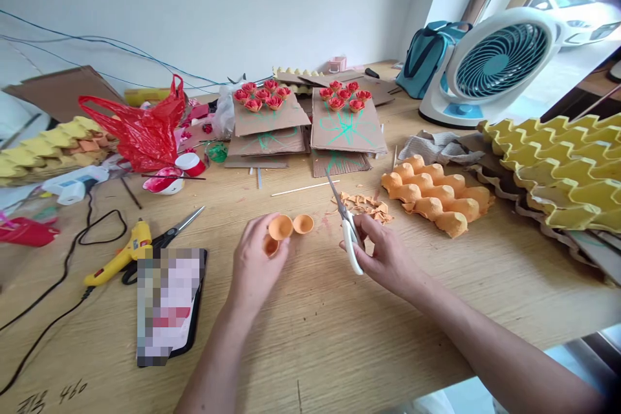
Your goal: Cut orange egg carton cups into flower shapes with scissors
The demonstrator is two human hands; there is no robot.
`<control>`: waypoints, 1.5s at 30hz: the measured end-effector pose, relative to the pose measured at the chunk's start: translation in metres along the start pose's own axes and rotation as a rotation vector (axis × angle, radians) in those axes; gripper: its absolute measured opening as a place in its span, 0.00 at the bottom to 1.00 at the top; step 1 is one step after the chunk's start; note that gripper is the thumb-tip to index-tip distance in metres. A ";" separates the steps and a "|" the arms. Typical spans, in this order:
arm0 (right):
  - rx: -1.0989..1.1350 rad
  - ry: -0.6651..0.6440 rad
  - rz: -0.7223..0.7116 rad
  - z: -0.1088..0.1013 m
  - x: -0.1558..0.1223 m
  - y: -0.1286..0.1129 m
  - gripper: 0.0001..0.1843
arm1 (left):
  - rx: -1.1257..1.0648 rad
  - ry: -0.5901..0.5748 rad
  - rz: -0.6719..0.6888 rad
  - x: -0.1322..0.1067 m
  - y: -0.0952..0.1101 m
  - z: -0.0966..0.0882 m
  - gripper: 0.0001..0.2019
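My left hand (257, 255) is closed on a small orange egg-carton cup (281, 228), pinched between thumb and fingers. Just right of it is a second orange cup (303, 224), and a third (270, 246) shows below, partly covered by the hand. White-handled scissors (350, 239) are in my right hand (388, 255), blades pointing up and away, nearly together. Beyond the scissors lies a heap of torn orange scraps (369, 207). An orange egg carton piece (436, 191), humps upward, sits to the right of the scraps.
Red paper-like flowers (262, 96) rest on cardboard sheets (349, 126) at the back. On the left are a yellow glue gun (121, 255), black scissors (167, 236), a phone (172, 304) and a red bag (140, 132). Yellow egg trays (563, 168) and a fan (495, 65) stand right.
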State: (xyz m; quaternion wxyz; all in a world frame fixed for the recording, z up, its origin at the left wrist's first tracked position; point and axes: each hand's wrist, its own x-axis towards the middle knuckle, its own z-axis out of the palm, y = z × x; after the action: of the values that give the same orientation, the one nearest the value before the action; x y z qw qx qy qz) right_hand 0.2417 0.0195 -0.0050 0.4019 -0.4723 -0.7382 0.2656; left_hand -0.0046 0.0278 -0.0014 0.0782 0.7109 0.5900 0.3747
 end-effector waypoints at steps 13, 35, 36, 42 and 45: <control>-0.009 -0.034 -0.050 0.000 0.001 -0.002 0.06 | 0.098 -0.241 -0.211 0.047 -0.041 0.014 0.19; -0.021 -0.045 -0.030 0.003 0.001 0.000 0.08 | 0.162 -0.176 -0.113 -0.003 -0.036 -0.011 0.17; -0.024 -0.043 -0.025 0.003 0.001 0.000 0.09 | 0.172 -0.159 -0.104 0.000 -0.037 -0.011 0.17; -0.010 -0.045 -0.026 0.001 0.002 0.001 0.08 | 0.140 -0.169 -0.121 0.002 -0.044 -0.007 0.20; -0.003 -0.051 -0.042 0.001 0.001 0.000 0.08 | 0.121 -0.159 -0.130 -0.001 -0.044 -0.007 0.18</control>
State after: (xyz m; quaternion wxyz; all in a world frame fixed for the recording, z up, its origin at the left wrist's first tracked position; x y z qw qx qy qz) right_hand 0.2408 0.0200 -0.0047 0.3876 -0.4503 -0.7585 0.2678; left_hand -0.0429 0.0377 -0.0212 0.1060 0.7020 0.6483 0.2750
